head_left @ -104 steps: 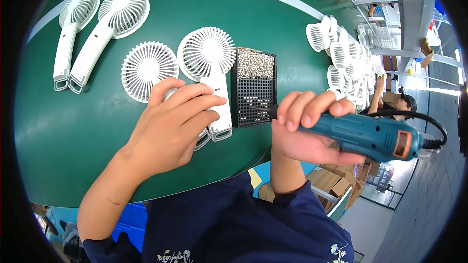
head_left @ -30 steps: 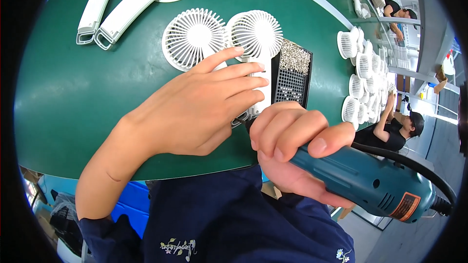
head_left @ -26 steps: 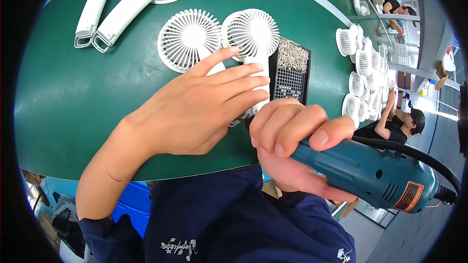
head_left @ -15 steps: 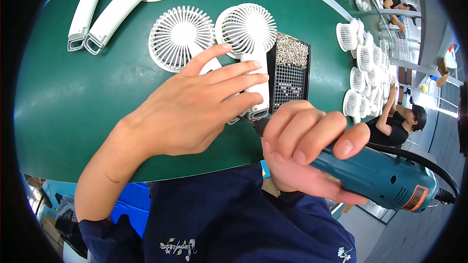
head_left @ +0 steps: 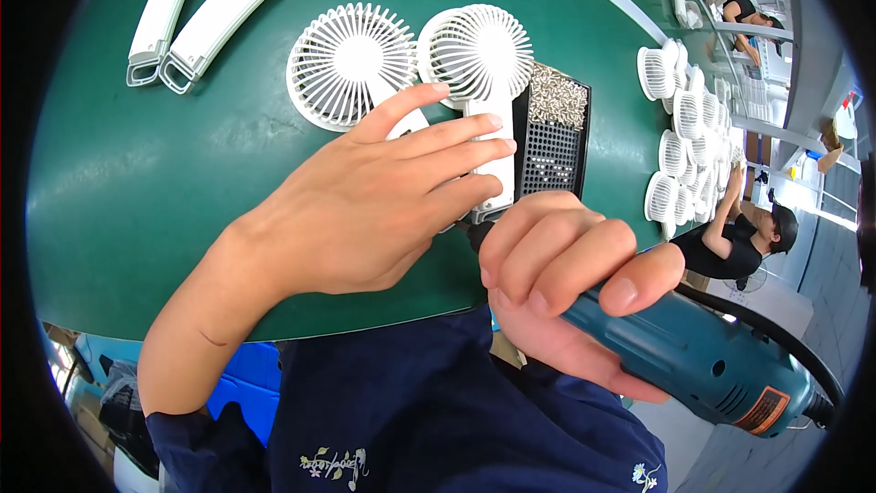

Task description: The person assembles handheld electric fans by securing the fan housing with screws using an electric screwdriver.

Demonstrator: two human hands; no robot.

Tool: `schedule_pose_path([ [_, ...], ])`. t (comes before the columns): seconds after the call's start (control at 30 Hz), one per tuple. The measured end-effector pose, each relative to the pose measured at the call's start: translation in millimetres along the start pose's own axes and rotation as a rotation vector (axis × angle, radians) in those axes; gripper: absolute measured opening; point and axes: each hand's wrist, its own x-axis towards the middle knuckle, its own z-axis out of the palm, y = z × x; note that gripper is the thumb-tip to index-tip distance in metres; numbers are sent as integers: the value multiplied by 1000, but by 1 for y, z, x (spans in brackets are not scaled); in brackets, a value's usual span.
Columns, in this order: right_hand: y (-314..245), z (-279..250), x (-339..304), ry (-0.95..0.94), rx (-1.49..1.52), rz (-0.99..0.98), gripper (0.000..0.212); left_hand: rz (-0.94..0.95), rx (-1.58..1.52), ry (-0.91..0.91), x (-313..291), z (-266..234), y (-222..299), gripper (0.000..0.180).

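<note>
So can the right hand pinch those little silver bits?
Probably not: the right hand is wrapped around the power tool, though the silver bits lie uncovered in the black tray nearby.

Left of the tray, the left grip partly hides the handle of a fan. Below the tray, the right grip covers part of the driver. Far left of the tray, the top edge crops two fans.
</note>
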Motion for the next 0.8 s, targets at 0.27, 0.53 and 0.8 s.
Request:
schedule_pose_path([
  [0.27, 0, -2, 1, -83, -23, 15, 64, 7, -3, 4, -3, 2, 1, 43],
  [0.53, -9, 0, 3, 74, -11, -55, 61, 36, 26, -19, 0, -5, -1, 56],
  [0.8, -38, -39, -10, 421, 44, -74, 65, -266, 459, 47, 4, 35, 42, 69],
])
